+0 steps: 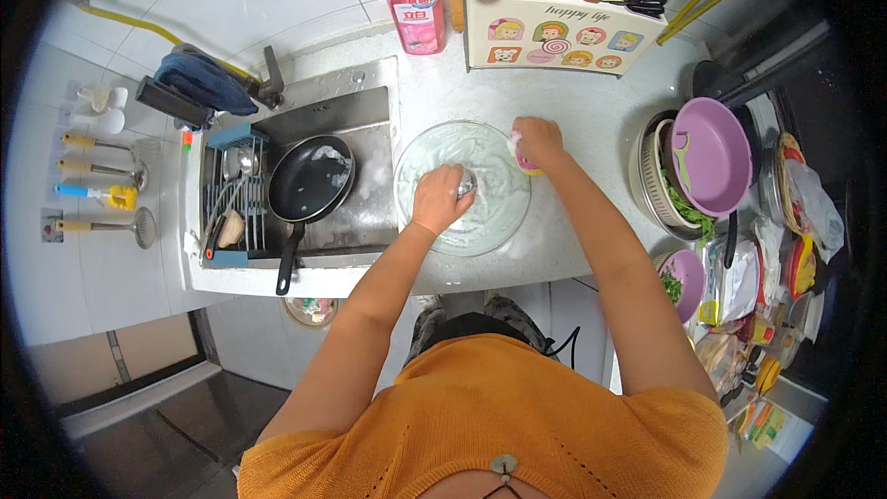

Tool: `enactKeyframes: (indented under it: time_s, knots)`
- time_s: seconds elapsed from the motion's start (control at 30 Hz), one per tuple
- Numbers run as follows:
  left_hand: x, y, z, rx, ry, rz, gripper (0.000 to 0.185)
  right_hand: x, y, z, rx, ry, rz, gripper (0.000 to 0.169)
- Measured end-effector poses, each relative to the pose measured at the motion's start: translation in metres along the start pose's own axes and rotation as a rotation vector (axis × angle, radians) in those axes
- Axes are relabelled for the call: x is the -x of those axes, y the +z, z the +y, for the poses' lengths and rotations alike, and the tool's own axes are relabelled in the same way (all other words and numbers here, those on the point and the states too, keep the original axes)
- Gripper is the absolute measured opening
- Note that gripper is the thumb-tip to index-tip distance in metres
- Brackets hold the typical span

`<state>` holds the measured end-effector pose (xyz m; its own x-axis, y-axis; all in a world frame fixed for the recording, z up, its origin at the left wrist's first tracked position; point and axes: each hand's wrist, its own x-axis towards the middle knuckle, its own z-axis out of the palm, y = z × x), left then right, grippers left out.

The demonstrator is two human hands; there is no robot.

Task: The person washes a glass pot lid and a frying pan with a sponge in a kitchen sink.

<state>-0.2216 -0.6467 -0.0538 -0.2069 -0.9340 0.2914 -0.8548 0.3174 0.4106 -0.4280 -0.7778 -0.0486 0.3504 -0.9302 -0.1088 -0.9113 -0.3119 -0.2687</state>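
Note:
On the countertop (561, 235) lies a round glass pot lid (478, 232), streaked with white suds. My left hand (436, 199) is closed around the shiny knob (468, 184) at its centre, and part of the knob shows beside my thumb. At the lid's right rim, my right hand (539, 141) grips a pink and yellow sponge (527, 163). Foam clings to the sponge and fingers. My hand covers much of the sponge, so I cannot tell whether it touches the glass.
Left of the lid, a black frying pan (308, 184) rests in the steel sink (357, 215), its handle over the front edge. A blue rack (229, 258) stands beside it. Behind are a pink soap bottle (419, 14) and a knife holder (547, 21). Purple basins (724, 152) crowd the right.

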Motion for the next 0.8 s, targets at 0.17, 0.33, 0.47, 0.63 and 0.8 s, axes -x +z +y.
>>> enactKeyframes:
  time_s: [0.17,0.33,0.47,0.63,0.8]
  knots:
    - [0.000,0.003,-0.003,-0.003,0.002,-0.014,0.040,-0.048,0.011,-0.027,0.038,-0.130,0.045,0.014]
    - [0.000,0.003,-0.003,-0.014,0.011,0.001,0.042,-0.077,0.017,-0.076,0.009,-0.242,0.048,0.013]
    - [0.001,0.002,-0.004,-0.041,0.006,-0.007,0.042,-0.079,0.030,-0.084,-0.169,-0.212,0.108,0.018]
    - [0.000,0.007,-0.006,-0.062,-0.001,0.000,0.041,-0.065,0.031,-0.064,-0.202,0.048,0.122,0.019]
    - [0.002,0.005,-0.002,-0.017,-0.014,0.038,0.039,-0.024,0.032,-0.025,-0.287,0.264,0.166,0.019]
